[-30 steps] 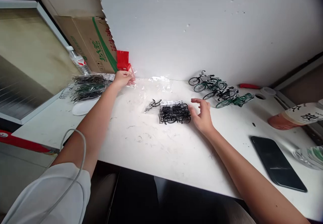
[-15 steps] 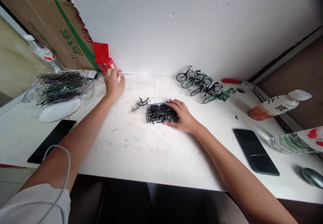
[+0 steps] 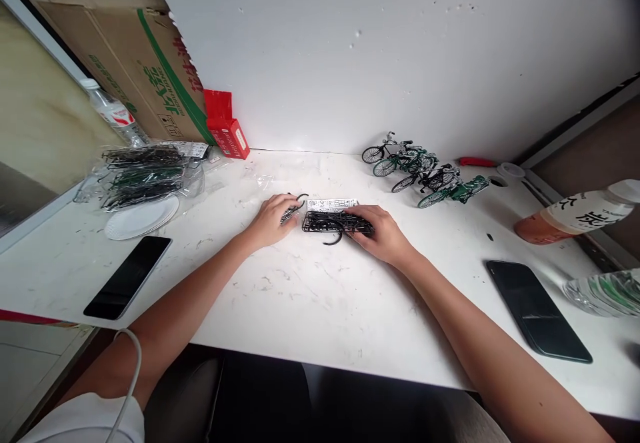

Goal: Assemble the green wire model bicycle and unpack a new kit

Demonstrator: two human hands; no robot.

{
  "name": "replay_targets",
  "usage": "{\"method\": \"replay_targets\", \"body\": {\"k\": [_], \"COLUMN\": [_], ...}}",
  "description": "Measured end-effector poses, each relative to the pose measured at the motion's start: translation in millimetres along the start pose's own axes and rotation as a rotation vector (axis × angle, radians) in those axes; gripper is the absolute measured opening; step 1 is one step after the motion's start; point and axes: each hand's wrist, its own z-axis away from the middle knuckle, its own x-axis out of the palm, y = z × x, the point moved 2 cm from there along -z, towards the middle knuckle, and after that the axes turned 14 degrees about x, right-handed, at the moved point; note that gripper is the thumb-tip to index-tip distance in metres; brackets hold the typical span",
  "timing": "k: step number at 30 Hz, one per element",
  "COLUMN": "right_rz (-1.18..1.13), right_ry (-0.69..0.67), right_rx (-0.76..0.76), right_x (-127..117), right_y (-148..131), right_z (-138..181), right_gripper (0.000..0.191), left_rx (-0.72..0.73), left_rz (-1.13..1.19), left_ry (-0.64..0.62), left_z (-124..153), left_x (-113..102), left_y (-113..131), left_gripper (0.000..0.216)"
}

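My right hand [image 3: 383,231] grips the right end of a stack of black plastic part frames [image 3: 325,222], its fingers on top and thumb at the near edge. A black curved piece [image 3: 334,240] sticks out on the near side of the stack. Behind it lies a printed sheet [image 3: 333,204]. Just left of the stack, my left hand [image 3: 273,220] closes over a small bundle of metal and black curved parts [image 3: 293,211], mostly covered by the fingers. At the back right stand several small model bicycles [image 3: 425,170], black and green.
Bagged part frames [image 3: 143,173], white paper discs [image 3: 143,220] and a phone [image 3: 129,276] lie at left. A red box [image 3: 233,138] stands by the cardboard box [image 3: 125,70]. On the right are another phone [image 3: 537,310], a drink bottle [image 3: 570,213] and a clear bottle [image 3: 600,293].
My left hand has come away from the red box, moving right and nearer, onto the small parts. The black frames now appear tilted or gathered under my right hand. The view has shifted slightly.
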Motion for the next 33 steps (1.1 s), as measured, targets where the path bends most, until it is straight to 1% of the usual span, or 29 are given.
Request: {"method": "replay_targets", "body": {"k": [4, 8, 10, 12, 16, 21, 25, 27, 29, 31, 33], "right_rz": [-0.045, -0.085, -0.123, -0.158, -0.210, -0.290, -0.360, -0.375, -0.380, -0.391, -0.408], "right_ry": [0.019, 0.043, 0.063, 0.095, 0.171, 0.257, 0.361, 0.418, 0.450, 0.465, 0.477], "right_rx": [-0.049, -0.015, 0.029, 0.103, 0.257, 0.326, 0.362, 0.368, 0.380, 0.394, 0.406], "right_x": [-1.0, -3.2, -4.8, -6.1, -6.1, -3.0, -5.9, -9.8, -13.3, -15.1, -14.8], "right_y": [0.7, -2.1, -4.7, -6.5, -5.9, -2.8, -5.3, -7.7, -9.0, -8.0, -4.9], "right_z": [-0.7, 0.9, 2.0, 3.1, 4.6, 4.9, 3.4, 2.0, 0.2, -1.4, -2.7], "right_gripper": [0.044, 0.039, 0.037, 0.038, 0.049, 0.054, 0.057, 0.059, 0.060, 0.059, 0.057], "left_rx": [0.009, 0.002, -0.034, -0.079, -0.153, -0.232, -0.250, -0.234, -0.186, -0.106, -0.003], "left_rz": [0.023, 0.045, 0.065, 0.087, 0.133, 0.210, 0.223, 0.170, 0.094, 0.034, 0.027], "left_ry": [0.011, 0.055, 0.072, 0.091, 0.157, 0.276, 0.277, 0.268, 0.263, 0.258, 0.235], "left_z": [-0.7, -2.0, -1.9, -1.3, 0.6, 3.6, 5.0, 4.6, 2.5, -1.1, -5.8], "left_x": [-1.6, -9.8, -11.5, -11.1, -8.4, -6.1, -5.9, -8.3, -12.0, -14.0, -11.1], "left_y": [-3.6, -5.7, -7.1, -8.7, -12.2, -19.1, -21.1, -17.9, -10.3, 1.8, 16.6], "left_gripper": [0.028, 0.024, 0.023, 0.022, 0.024, 0.028, 0.026, 0.025, 0.021, 0.017, 0.016]}}
